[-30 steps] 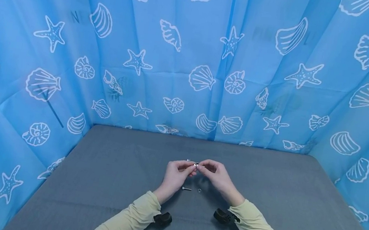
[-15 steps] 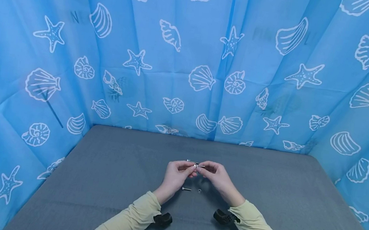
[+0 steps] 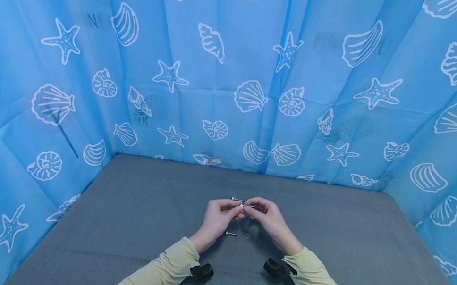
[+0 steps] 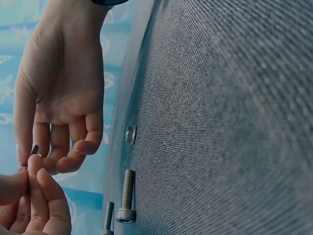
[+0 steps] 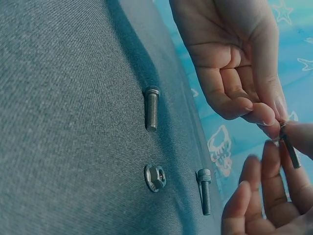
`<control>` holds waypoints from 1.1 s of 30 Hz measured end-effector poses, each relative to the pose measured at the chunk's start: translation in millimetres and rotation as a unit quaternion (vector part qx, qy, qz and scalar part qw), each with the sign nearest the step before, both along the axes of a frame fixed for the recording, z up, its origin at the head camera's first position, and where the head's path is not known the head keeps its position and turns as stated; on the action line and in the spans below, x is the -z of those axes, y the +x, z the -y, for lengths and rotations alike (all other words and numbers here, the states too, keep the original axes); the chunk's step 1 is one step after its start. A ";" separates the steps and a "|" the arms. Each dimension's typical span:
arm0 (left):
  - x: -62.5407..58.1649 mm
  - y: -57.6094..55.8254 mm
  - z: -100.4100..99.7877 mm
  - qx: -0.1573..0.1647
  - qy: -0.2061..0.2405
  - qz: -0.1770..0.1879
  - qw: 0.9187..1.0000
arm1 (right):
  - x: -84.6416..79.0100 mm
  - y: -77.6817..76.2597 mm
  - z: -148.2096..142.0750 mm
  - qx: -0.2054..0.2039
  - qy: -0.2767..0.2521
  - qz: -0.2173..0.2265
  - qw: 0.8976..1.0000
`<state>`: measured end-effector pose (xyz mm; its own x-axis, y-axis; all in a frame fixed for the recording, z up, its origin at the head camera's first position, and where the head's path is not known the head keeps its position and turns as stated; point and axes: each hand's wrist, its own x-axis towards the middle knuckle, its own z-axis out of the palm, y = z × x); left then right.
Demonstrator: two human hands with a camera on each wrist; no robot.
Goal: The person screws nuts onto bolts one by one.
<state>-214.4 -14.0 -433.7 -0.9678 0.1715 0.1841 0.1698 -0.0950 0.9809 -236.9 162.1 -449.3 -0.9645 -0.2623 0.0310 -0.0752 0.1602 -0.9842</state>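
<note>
The held bolt (image 5: pixel 293 152) is up in the air between the two hands, above the grey counter (image 3: pixel 149 228), its long axis running roughly left to right across the gap. Its head sits at the fingers of the left hand (image 3: pixel 216 215), which look closed in a pinch around that end; the bare shank points toward the palm of the right hand (image 3: pixel 273 220). The right thumb and fingertips also appear to pinch the bolt, just beside the head, so the free end passes beyond their tips, inside that grip. Neither hand is clearly nearer: the left is on the head end, the right meets it almost at once. Whether a second small part sits there is too hidden to tell. Below, on the counter nearer the person, the near bolt (image 3: pixel 232 234) lies about parallel, its shank end facing the nut (image 3: pixel 247 236); the far bolt (image 3: pixel 238 199) lies behind the fingers.
</note>
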 end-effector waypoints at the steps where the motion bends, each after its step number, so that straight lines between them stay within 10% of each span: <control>1: 0.3 0.0 -0.2 -0.001 0.000 0.000 1.000 | -0.3 -0.2 0.6 0.004 0.007 0.000 1.000; 33: 3.3 -1.0 -2.5 -0.002 0.005 0.002 1.000 | 0.0 -0.1 -2.2 0.005 0.007 0.013 1.000</control>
<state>-215.3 -11.5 -437.0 -0.9691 0.1663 0.1822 0.1665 -0.1041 0.9805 -237.0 164.3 -449.3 -0.9676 -0.2524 0.0015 -0.0472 0.1753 -0.9834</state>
